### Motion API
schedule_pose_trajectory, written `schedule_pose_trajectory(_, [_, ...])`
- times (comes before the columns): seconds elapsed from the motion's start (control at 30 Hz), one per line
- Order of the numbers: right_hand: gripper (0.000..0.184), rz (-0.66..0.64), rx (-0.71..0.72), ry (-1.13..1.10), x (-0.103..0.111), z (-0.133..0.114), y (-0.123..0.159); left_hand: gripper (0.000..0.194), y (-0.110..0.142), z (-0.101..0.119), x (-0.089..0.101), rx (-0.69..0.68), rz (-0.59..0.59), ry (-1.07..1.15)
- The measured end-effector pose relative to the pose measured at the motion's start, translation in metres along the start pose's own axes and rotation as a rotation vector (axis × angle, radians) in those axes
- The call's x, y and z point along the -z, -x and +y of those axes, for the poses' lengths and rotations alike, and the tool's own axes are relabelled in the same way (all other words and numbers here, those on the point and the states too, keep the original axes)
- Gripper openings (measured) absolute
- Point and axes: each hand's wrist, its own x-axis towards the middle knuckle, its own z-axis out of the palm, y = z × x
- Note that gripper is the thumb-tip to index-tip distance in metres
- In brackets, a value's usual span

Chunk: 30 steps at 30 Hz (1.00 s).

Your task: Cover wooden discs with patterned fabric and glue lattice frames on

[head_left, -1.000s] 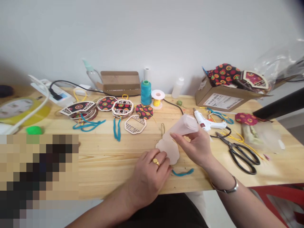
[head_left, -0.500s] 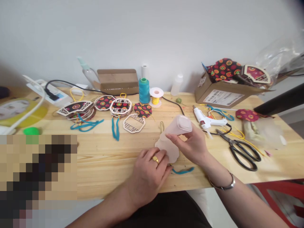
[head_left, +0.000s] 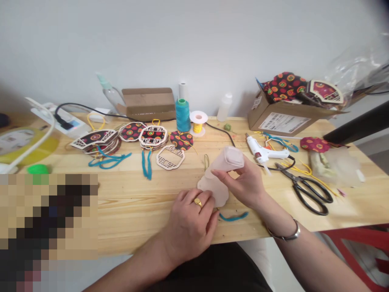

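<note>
Partly beneath the left hand (head_left: 190, 223) lies a scalloped disc (head_left: 221, 195).

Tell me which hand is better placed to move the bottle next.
Likely the right hand: it holds the tilted bottle over the pale scalloped piece, while the left hand lies at that piece's edge.

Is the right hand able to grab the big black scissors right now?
Probably not while the right hand is gripping that frosted bottle. Otherwise likely yes: the scissors lie nearby to its right, and nothing seems to block the way.
</note>
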Motion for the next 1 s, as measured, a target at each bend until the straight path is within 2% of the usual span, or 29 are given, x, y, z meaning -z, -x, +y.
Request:
schedule_pose_trajectory(0.37, [0.022,0.023,-0.080,0.070,0.010,0.006,0.001,0.019,-0.001,0.000,0.002,0.001,-0.004,0.001])
schedule_pose_trajectory(1.0, [0.019,0.074,-0.078,0.117,0.028,0.002,0.006,0.019,-0.002,0.000,0.001,0.004,0.007,-0.002])
